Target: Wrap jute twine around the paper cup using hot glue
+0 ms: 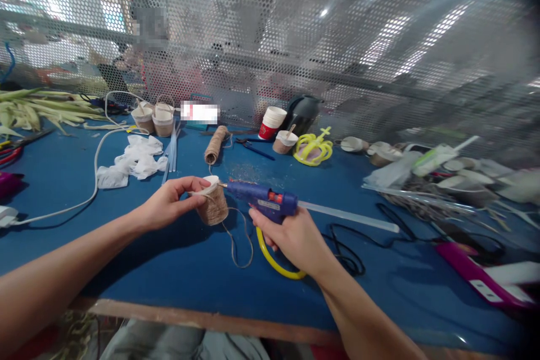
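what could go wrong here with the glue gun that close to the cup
The glue gun has its nozzle close to the fingertips of the left hand on the twine-wrapped cup, so a burn seems possible. The loose twine tail hanging below could pick up stray glue. The black cord looped by the right hand might snag.

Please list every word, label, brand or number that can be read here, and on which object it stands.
Nothing is readable.
Silver label on the blue plastic glue gun: too small.
Print on the red and white paper cup: blurred.
White label on the magenta flat device: blurred.
The brown twine-wrapped cup shows no text.
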Tool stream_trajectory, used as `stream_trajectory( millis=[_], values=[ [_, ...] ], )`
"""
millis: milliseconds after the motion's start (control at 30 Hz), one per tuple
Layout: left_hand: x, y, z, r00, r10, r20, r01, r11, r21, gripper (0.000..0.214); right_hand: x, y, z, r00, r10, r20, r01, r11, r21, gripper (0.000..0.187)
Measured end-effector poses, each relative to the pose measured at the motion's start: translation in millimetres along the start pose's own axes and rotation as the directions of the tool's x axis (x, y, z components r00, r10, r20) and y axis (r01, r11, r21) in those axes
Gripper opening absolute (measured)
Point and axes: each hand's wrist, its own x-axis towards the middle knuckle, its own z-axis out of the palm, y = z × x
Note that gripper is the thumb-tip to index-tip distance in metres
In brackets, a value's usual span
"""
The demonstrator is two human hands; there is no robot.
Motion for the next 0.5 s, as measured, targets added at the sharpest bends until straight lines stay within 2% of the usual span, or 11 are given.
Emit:
stream_trajectory(
  millis=[167,333,433,500],
  values=[
    [-0.3,-0.8,-0.2,1.000,0.016,0.019,-0.016,1.000,0.005,0.018,4.5,0.7,1.7,0.999,0.051,-0.002,-0.051,0.998,0.045,0.027],
    [-1.2,0.6,-1.8,0.999,0.044,-0.001,-0.044,0.999,0.007,0.018,8.8,3.5,-2.3,0.998,0.065,0.005,-0.065,0.970,0.235,0.025],
    [-1.9,3.1,-3.8,0.998,0.054,-0.026,-0.054,0.999,0.002,0.019,17.5,7.5,-12.5,0.991,0.122,-0.053,-0.098,0.939,0.328,0.021],
    [-2.6,4.4,-5.3,0.998,0.056,-0.034,-0.056,0.998,0.003,0.020,27.9,13.5,-20.2,0.975,0.186,-0.118,-0.144,0.943,0.299,0.018]
  ],
)
